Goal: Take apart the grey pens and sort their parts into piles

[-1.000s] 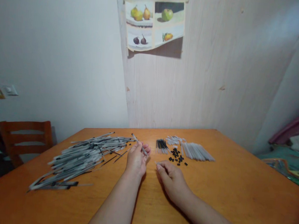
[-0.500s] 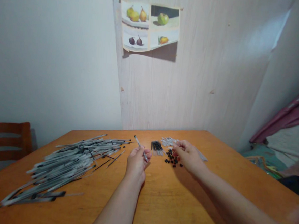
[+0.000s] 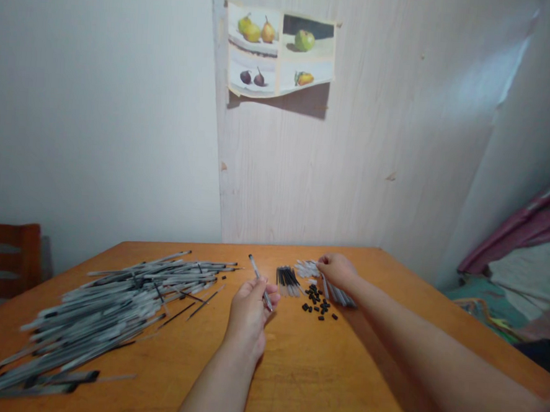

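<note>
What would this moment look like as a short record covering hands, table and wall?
Left hand: holds a slim pen
Right hand: at the small clear pieces; grasp unclear
Table, left: large heap of thin sticks, clear and dark
Table, right: black-and-clear sticks, loose black plugs, clear tubes partly hidden
Wall: sheet of fruit pictures

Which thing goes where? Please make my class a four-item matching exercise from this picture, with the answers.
1. Single pen-like stick
2. Large pile of pen-like sticks
3. Small black pieces
4. Sheet of fruit pictures

A. On the table, near the right hand
B. On the wall
C. Held in the left hand
D. At the left side of the table

Pairs: 1-C, 2-D, 3-A, 4-B
</note>
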A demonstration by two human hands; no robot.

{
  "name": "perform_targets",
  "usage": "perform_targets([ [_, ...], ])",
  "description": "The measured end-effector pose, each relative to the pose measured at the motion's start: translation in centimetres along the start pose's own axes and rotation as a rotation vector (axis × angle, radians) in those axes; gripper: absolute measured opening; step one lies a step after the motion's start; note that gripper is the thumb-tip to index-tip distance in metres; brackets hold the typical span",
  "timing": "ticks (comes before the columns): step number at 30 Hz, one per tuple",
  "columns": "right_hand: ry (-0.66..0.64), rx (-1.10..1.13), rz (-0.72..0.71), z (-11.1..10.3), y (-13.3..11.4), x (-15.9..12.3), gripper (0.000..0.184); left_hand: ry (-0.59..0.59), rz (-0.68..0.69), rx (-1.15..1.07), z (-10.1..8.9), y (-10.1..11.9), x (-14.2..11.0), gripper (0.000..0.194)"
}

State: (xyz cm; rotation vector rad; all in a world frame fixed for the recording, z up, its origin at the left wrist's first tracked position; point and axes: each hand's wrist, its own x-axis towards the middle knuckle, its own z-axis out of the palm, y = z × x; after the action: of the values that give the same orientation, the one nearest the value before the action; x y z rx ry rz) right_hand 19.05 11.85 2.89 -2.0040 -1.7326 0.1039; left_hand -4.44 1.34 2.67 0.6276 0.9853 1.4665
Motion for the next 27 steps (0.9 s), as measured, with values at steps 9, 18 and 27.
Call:
perform_targets([
  [9, -0.075, -0.134, 0.049, 2.2, -2.5, 3.3, 0.024, 0.003, -0.011, 0.026, 0.0, 0.0, -0.3, 0.014],
  [18, -0.106, -0.181, 0.020, 3.5, -3.5, 5.0, 0.022, 0.002, -0.015, 0.045, 0.1, -0.1, -0.3, 0.017],
  [27, -0.124, -0.221, -0.023, 4.3, -3.6, 5.4, 0.024, 0.002, -0.010, 0.066, -0.2, -0.3, 0.0, 0.020],
])
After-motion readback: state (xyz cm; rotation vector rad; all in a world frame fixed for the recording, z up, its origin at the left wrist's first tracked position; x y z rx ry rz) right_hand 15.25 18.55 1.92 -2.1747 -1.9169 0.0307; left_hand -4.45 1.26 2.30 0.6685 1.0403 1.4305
